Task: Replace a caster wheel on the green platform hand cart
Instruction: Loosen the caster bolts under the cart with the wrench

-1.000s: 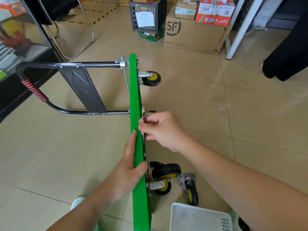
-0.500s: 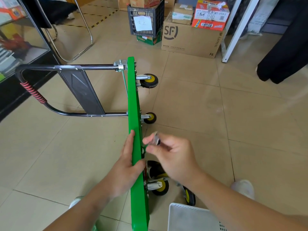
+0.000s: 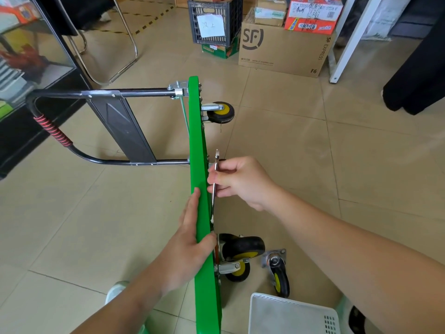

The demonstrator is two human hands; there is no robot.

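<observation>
The green platform cart [image 3: 199, 145] stands on its long edge on the tiled floor, its black handle [image 3: 101, 94] folded out to the left. My left hand [image 3: 190, 242] grips the upper edge of the deck, fingers on the top face and thumb on the underside. My right hand [image 3: 240, 183] pinches a slim metal wrench [image 3: 215, 189] that lies along the underside, its lower end near the mounting area just above the near caster [image 3: 240, 249]. A far caster [image 3: 220, 112] sticks out to the right. One loose caster [image 3: 278, 272] lies on the floor beside the cart.
A white perforated basket [image 3: 291, 314] sits at the bottom right. Cardboard boxes [image 3: 284, 49] and a black crate [image 3: 214, 20] stand at the back. A chrome chair frame [image 3: 125, 44] and a glass cabinet [image 3: 29, 56] are at the left, a white post [image 3: 349, 39] at the right.
My right hand moved up along the cart's underside and now holds the wrench lengthwise against it. The left hand stayed on the deck edge. The view shifted slightly.
</observation>
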